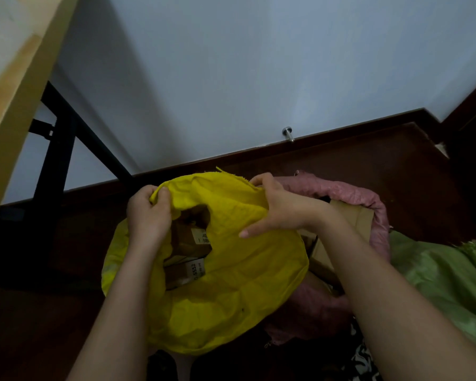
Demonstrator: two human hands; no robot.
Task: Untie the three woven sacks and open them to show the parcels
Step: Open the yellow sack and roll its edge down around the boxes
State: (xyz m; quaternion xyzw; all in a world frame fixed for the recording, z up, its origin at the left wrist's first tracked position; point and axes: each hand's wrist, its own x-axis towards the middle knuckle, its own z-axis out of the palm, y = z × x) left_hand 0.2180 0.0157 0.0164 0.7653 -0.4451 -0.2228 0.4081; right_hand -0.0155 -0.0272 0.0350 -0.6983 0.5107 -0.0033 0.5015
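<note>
A yellow woven sack (231,284) stands on the dark floor in front of me. Its mouth is partly open, and brown parcels with white labels (188,243) show in the gap. My left hand (147,215) grips the left side of the sack's rim. My right hand (275,206) grips the far right part of the rim, fingers curled over the fabric. Behind the yellow sack, a pink woven sack (368,199) stands open with cardboard parcels (349,215) visible inside. A green woven sack (445,281) lies at the right.
A white wall with a dark skirting board runs behind the sacks, with a metal door stop (287,133) on it. At the left stand a wooden tabletop edge (19,86) and black metal table legs (58,149). Black-and-white patterned cloth (366,361) shows at the bottom right.
</note>
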